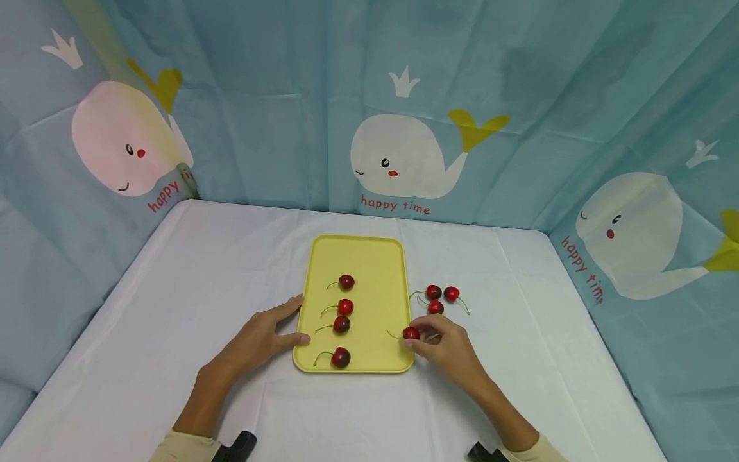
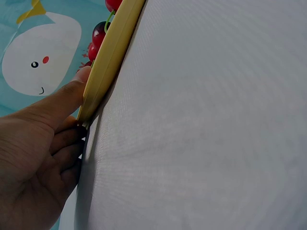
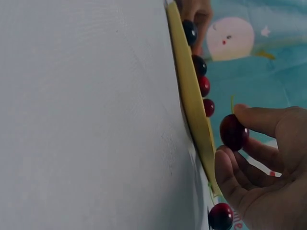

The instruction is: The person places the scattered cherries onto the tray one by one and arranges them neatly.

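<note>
Several dark red cherries with green stems, one of them a cherry (image 1: 340, 357) near the front edge, lie in a column on a yellow tray (image 1: 378, 269). At the tray's left side, my left hand (image 1: 262, 330) grips the edge, thumb over the rim (image 2: 86, 98). Between thumb and fingertips my right hand (image 1: 444, 346) pinches another cherry (image 1: 411, 333), over the tray's right rim. Its stem points left, and in the right wrist view this cherry (image 3: 234, 132) shows above rim level. Just beyond the right hand, three cherries (image 1: 433, 292) sit on the white cloth.
A white cloth (image 1: 242, 250) covers the table. Blue curtains (image 1: 271, 128) printed with whales stand behind it and along both sides. The three loose cherries lie close to the tray's right edge.
</note>
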### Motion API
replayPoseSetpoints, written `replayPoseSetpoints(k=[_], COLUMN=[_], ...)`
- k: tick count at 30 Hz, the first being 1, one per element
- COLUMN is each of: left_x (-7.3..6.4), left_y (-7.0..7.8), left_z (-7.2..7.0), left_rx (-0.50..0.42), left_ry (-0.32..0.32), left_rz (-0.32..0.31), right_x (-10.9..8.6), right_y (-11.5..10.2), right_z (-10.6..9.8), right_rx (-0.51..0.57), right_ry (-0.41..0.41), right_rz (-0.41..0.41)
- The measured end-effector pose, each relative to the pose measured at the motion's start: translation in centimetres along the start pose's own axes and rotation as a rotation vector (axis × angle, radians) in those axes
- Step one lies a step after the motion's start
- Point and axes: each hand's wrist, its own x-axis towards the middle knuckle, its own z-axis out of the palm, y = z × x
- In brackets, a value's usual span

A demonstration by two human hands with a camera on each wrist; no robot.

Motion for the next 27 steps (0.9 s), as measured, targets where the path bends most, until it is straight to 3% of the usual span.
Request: replayPoseSetpoints(k=[14, 27], left_x=[0.1, 0.1], left_y=[-0.1, -0.1], left_z=[0.0, -0.1], left_rx=[-0.004, 0.001], left_ry=[-0.002, -0.009], left_rz=[0.0, -0.003], right_x=[-0.3, -0.4], right_y=[-0.6, -1.6], right_z=[1.3, 2.3], right_rx=[0.004, -0.139], right_ry=[-0.049, -0.108], right_rz=[-0.089, -0.097])
